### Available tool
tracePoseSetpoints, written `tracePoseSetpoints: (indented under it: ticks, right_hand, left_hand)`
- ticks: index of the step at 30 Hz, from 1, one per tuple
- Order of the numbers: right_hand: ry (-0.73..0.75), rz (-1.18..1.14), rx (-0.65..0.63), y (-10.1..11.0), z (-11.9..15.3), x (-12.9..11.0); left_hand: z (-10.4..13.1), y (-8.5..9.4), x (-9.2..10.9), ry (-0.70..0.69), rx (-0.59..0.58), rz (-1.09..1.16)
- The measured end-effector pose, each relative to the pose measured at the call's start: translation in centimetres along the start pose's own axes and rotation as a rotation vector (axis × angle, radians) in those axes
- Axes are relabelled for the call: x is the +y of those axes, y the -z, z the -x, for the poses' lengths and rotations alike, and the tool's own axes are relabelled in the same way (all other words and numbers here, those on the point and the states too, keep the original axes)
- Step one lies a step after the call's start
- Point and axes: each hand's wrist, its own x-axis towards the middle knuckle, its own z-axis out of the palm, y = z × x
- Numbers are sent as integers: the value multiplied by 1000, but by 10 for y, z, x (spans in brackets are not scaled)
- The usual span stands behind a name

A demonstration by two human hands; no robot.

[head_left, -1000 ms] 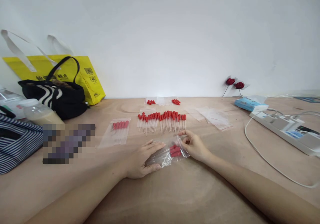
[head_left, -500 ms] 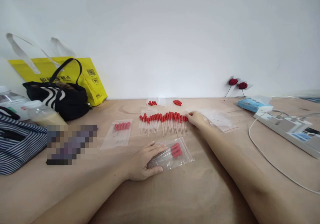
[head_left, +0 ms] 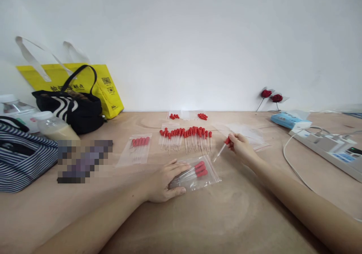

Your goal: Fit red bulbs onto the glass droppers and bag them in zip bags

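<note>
Between the fingers of my right hand (head_left: 239, 146) is the red rubber bulb of a glass dropper (head_left: 222, 151), its tip slanting down and left above the table. My left hand (head_left: 168, 180) lies with fingers stretched and thumb apart on a clear zip bag (head_left: 209, 182), pressing its left end. Inside that bag, several droppers (head_left: 201, 168) show their red bulbs to the right; my fingers partly cover the glass ends. Behind the bag lies a long row of loose droppers (head_left: 192, 133), bulbs toward the wall.
A filled dropper bag (head_left: 132, 157) lies left of the row. Flat clear bags (head_left: 243, 131) are stacked to the right, and more bagged droppers (head_left: 188, 115) rest by the wall. A power strip (head_left: 339, 152) with cables stands right; a black bag (head_left: 70, 114) and bottles (head_left: 55, 127) stand left.
My right hand has taken a dropper from the right end of the row and moved right and toward me. My left hand stays on the bag; the view has shifted slightly.
</note>
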Motion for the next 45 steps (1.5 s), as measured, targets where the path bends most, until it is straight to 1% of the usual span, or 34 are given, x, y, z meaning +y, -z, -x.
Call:
tracePoseSetpoints:
  ticks: [1,2,5,8,10,13,19,21,23,29,32,36,39,41,42,43,44,45]
  right_hand:
    - [5,-58,-5,4,11,2]
    - [6,-169,-6,6,22,3]
    - [-33,-384,-1,4,46,4]
    - [-79,-454,-26,-4,59,4]
    - [-88,-488,-83,-7,66,3]
    - [-84,-467,-234,-6,74,3]
    - [-4,-297,-617,3,79,1]
    - [29,-258,-689,0,77,3]
    - [53,-242,-701,-4,76,4]
    - [65,-272,-651,-21,78,3]
    - [103,-235,-598,-24,82,1]
    - [135,-168,-596,-24,84,1]
    - [129,-122,-507,-25,82,2]
    - [161,-57,-451,-26,81,2]
    - [183,-15,-445,-26,80,1]
    - [199,18,-465,-25,79,0]
    - [200,34,-511,-24,78,-2]
    - [185,33,-585,-23,75,-3]
  left_hand:
    - [0,0,1,1,6,-2]
    - [0,0,1,2,12,-6]
    - [-1,0,3,16,12,-30]
    - [0,0,3,23,0,-37]
    - [0,0,3,22,-1,-34]
    - [0,0,2,12,9,-31]
    - [0,-2,-1,7,13,-5]
    - [0,-3,-2,16,10,-4]
    - [0,-3,-2,27,4,-5]
    - [0,-2,-1,30,4,-5]
    - [0,-2,-2,35,3,-15]
    - [0,-1,0,44,-2,-27]
    - [-1,1,3,30,6,-33]
    - [-1,2,4,10,10,-27]
    - [-1,2,4,4,11,-23]
    - [-1,2,4,3,14,-21]
    - [-1,3,4,5,18,-20]
    - [0,3,4,6,19,-21]
